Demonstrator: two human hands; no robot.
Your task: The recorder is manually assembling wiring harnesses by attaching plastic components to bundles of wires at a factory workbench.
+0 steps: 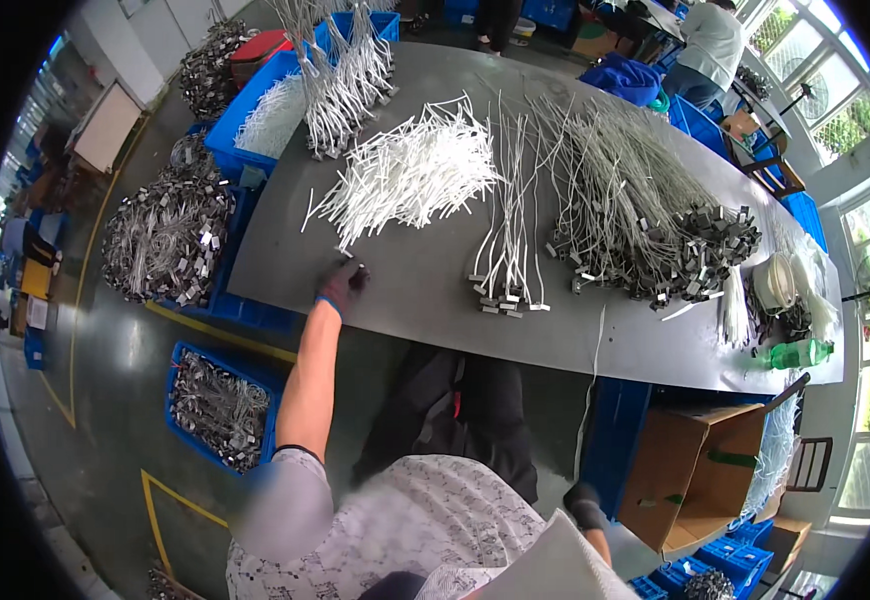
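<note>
My left hand (343,287), in a dark glove, is over the table's near edge. Its fingers are closed around a short white tube (346,254), whose end shows at the fingertips. Just beyond lies a loose pile of white tubes (410,175). My right hand (584,506), also gloved, is low at my right side, below the tabletop. A long thin white cable (589,400) runs down from the table edge to its closed fingers; the grip is partly hidden. Between the hands on the table lies a small bunch of white cables (511,235) with grey metal-ended connectors towards me.
A large heap of grey cables (635,200) covers the table's right half. Bundled cables (345,95) stand at the far left. Blue crates (177,400) of connectors sit on the floor at left. An open cardboard box (690,480) is at right, below a green bottle (800,353).
</note>
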